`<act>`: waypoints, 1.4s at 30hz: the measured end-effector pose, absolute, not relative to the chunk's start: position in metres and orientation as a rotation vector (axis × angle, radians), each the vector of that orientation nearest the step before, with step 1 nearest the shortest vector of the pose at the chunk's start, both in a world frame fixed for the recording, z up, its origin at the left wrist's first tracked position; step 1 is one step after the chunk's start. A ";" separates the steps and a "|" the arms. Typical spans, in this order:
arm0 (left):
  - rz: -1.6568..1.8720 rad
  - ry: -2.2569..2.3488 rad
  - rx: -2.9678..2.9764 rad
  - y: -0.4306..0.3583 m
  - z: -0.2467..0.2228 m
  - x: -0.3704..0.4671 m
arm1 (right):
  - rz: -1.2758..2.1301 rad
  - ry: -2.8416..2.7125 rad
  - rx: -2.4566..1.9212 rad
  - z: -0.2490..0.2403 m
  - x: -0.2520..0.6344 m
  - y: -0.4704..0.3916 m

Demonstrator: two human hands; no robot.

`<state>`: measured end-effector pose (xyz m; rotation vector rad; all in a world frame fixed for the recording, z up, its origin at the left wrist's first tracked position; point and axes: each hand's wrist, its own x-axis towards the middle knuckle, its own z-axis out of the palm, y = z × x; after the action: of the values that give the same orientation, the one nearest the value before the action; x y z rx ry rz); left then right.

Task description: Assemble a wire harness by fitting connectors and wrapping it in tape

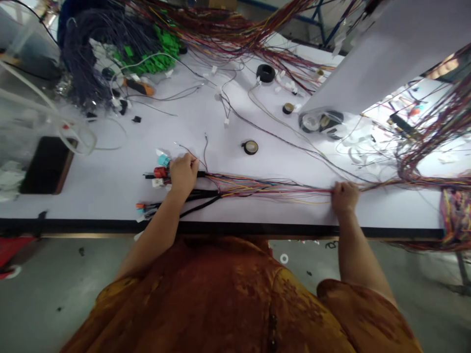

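A wire harness (250, 186) of many thin coloured wires lies lengthwise along the front of the white table. My left hand (184, 172) is closed around its black-wrapped branch, close to the connectors at the left end. A light blue connector (164, 160), a red connector (160, 172) and a white connector (158, 183) stick out beside that hand. Nearer the edge, an orange connector (140, 206) ends another black-sleeved branch (200, 195). Far to the right, my right hand (345, 196) is closed on the gathered wires, which run on rightward past it.
Tape rolls (251, 147) lie behind the harness, with a larger black roll (265, 73) farther back. A dark phone (47, 165) rests at left. Bundles with green connectors (158, 51), an orange-and-black tool (139, 87) and a white column (371, 63) stand beyond.
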<state>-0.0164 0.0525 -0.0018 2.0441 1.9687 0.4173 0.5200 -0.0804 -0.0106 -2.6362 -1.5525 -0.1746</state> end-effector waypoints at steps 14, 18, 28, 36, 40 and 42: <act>0.434 1.814 2.068 0.068 0.022 -0.020 | 0.268 -1.862 -1.926 0.013 0.358 0.041; 0.428 1.762 2.047 0.071 0.023 -0.029 | 0.539 -2.034 -1.740 0.008 0.265 0.089; 0.419 1.773 1.989 0.066 0.015 -0.035 | 0.328 -1.890 -1.938 0.011 0.241 0.207; 0.525 1.779 1.878 0.066 0.018 -0.033 | 0.422 -1.795 -2.014 0.016 0.221 0.231; 0.744 1.740 1.769 0.065 0.017 -0.033 | 0.692 -1.656 -1.771 0.020 0.222 0.214; 0.741 1.726 1.764 0.066 0.017 -0.032 | 0.802 -1.615 -1.680 0.019 0.223 0.202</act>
<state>-0.0325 0.0655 0.0166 1.7636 1.7256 0.7407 0.2230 0.2022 0.0188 -1.6798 -1.6151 0.8016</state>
